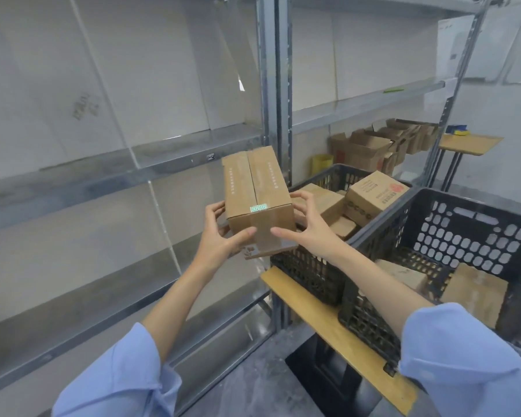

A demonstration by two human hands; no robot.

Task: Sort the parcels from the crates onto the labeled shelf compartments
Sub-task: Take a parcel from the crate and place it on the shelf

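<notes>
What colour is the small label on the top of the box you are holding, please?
Green and white, on the brown cardboard box; the label shows in the head view.

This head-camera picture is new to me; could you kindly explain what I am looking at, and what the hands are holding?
There is no machine here: a person wears a camera on the head, looking forward and down. The left hand and right hand hold a taped cardboard parcel between them, with a small greenish sticker on its near edge. To the right, two black plastic crates sit on a wooden bench, with more cardboard parcels inside. Ahead stand metal shelves with clear dividers, their compartments bare in view.
</notes>
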